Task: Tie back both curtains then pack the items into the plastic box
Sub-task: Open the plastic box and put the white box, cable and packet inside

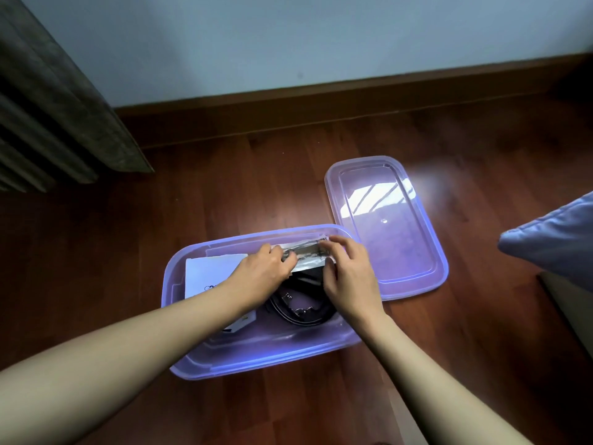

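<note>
In the plastic box [256, 364] on the floor [272, 187], the left hand [263, 273] and right hand [349, 277] each pinch an end of a silvery packet [308, 252], best laid flat over the black cable [301, 305] so the lid [401, 261] beyond fits.

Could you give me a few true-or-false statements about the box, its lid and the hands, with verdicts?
1. The left hand and right hand both hold the packet over the box. True.
2. The lid is on the box. False: it lies on the floor beside it.
3. A white carton lies in the box's left part. True.
4. The box stands on a table. False: it stands on the floor.
5. A black cord lies in the box. True.
</note>
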The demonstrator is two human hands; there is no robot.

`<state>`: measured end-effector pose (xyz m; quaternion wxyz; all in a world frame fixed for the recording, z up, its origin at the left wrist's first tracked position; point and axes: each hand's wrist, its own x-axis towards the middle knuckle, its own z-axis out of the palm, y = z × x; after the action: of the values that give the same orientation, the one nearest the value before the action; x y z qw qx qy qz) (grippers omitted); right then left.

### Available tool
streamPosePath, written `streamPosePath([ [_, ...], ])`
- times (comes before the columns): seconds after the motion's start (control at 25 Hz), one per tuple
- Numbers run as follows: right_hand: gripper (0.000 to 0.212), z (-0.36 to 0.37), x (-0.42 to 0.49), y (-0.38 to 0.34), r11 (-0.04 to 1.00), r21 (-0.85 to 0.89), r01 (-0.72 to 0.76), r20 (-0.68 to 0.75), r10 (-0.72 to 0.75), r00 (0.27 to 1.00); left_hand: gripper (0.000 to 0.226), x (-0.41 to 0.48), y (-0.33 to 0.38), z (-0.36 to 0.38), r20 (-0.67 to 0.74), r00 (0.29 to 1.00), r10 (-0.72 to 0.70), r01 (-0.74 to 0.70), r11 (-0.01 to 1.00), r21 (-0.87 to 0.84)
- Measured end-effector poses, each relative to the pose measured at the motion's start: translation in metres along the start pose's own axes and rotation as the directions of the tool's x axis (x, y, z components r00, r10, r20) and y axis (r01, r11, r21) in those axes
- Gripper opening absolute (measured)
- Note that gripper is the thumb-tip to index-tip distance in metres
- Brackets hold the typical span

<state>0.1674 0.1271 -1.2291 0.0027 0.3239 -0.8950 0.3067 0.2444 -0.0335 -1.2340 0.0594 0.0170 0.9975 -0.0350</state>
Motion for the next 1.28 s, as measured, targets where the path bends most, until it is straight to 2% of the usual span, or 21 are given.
streamPosePath([
  [0.08, 0.034, -0.007, 0.009, 0.006, 1.000, 0.004, -0.006, -0.116, 0.006, 0.993, 0.043, 0.001, -0.001, 0.001, -0.021, 1.000, 0.016, -0.016, 1.000, 0.021],
  [0.12, 0.035, -0.012, 0.014, 0.011, 0.998, 0.011, -0.056, -0.178, 0.057, 0.982, 0.042, 0.001, -0.002, 0.001, -0.032, 0.999, 0.026, -0.025, 0.999, 0.031],
  [0.16, 0.036, -0.017, 0.018, 0.021, 0.985, 0.044, -0.165, -0.246, 0.171, 0.954, 0.042, 0.001, -0.002, 0.001, -0.036, 0.999, 0.028, -0.027, 0.999, 0.036],
  [0.2, 0.038, -0.021, 0.022, 0.034, 0.943, 0.111, -0.312, -0.315, 0.332, 0.889, 0.041, 0.002, -0.003, 0.000, -0.044, 0.999, 0.029, -0.027, 0.999, 0.038],
  [0.24, 0.043, -0.025, 0.023, 0.048, 0.854, 0.198, -0.480, -0.361, 0.519, 0.775, 0.040, 0.002, -0.002, -0.001, -0.053, 0.998, 0.027, -0.025, 0.999, 0.041],
  [0.32, 0.061, -0.029, 0.018, 0.075, 0.558, 0.327, -0.762, -0.298, 0.827, 0.477, 0.039, 0.001, -0.002, -0.001, -0.068, 0.997, 0.031, -0.028, 0.998, 0.050],
  [0.4, 0.080, -0.026, 0.003, 0.088, 0.241, 0.357, -0.902, -0.111, 0.970, 0.215, 0.039, 0.001, -0.001, -0.001, -0.073, 0.997, 0.035, -0.031, 0.998, 0.058],
  [0.44, 0.087, -0.024, -0.003, 0.090, 0.120, 0.340, -0.933, -0.027, 0.993, 0.118, 0.039, 0.001, -0.001, -0.001, -0.076, 0.997, 0.030, -0.026, 0.998, 0.058],
  [0.48, 0.091, -0.021, -0.008, 0.090, 0.049, 0.321, -0.946, 0.026, 0.998, 0.060, 0.040, 0.002, -0.001, -0.001, -0.075, 0.997, 0.025, -0.021, 0.998, 0.055],
  [0.52, 0.092, -0.021, -0.010, 0.089, 0.026, 0.309, -0.951, 0.044, 0.998, 0.042, 0.040, 0.002, -0.002, 0.000, -0.081, 0.996, 0.024, -0.020, 0.999, 0.051],
  [0.64, 0.078, -0.020, -0.007, 0.088, 0.094, 0.311, -0.946, -0.017, 0.995, 0.094, 0.041, 0.003, -0.003, 0.005, -0.104, 0.994, 0.023, -0.018, 0.999, 0.049],
  [0.72, 0.077, -0.020, -0.004, 0.089, 0.127, 0.316, -0.940, -0.068, 0.992, 0.111, 0.040, 0.004, -0.003, 0.007, -0.117, 0.993, 0.028, -0.021, 0.998, 0.057],
  [0.84, 0.065, -0.024, 0.003, 0.082, 0.167, 0.457, -0.874, -0.141, 0.983, 0.114, 0.039, 0.006, -0.003, 0.009, -0.150, 0.987, 0.051, -0.042, 0.997, 0.057],
  [0.96, 0.058, -0.033, 0.018, 0.071, 0.177, 0.707, -0.684, -0.131, 0.984, 0.119, 0.036, 0.003, -0.005, 0.007, -0.135, 0.989, 0.052, -0.046, 0.998, 0.043],
  [1.08, 0.051, -0.045, 0.040, 0.065, 0.197, 0.897, -0.397, -0.142, 0.976, 0.164, 0.031, 0.005, -0.011, 0.002, -0.109, 0.994, 0.025, -0.036, 0.994, -0.104],
  [1.12, 0.045, -0.049, 0.046, 0.063, 0.176, 0.938, -0.300, -0.133, 0.978, 0.159, 0.031, 0.005, -0.014, -0.002, -0.157, 0.987, 0.045, -0.069, 0.986, -0.150],
  [1.2, 0.034, -0.056, 0.052, 0.055, 0.108, 0.985, -0.135, -0.082, 0.980, 0.179, 0.031, 0.006, -0.024, -0.015, -0.371, 0.928, 0.028, -0.125, 0.963, -0.240],
  [1.24, 0.031, -0.059, 0.053, 0.053, 0.073, 0.994, -0.079, -0.054, 0.974, 0.220, 0.031, 0.008, -0.030, -0.023, -0.443, 0.894, -0.066, -0.094, 0.940, -0.329],
  [1.28, 0.027, -0.063, 0.055, 0.051, 0.050, 0.998, -0.042, -0.035, 0.956, 0.290, 0.031, 0.010, -0.037, -0.032, -0.433, 0.872, -0.231, -0.019, 0.866, -0.500],
])
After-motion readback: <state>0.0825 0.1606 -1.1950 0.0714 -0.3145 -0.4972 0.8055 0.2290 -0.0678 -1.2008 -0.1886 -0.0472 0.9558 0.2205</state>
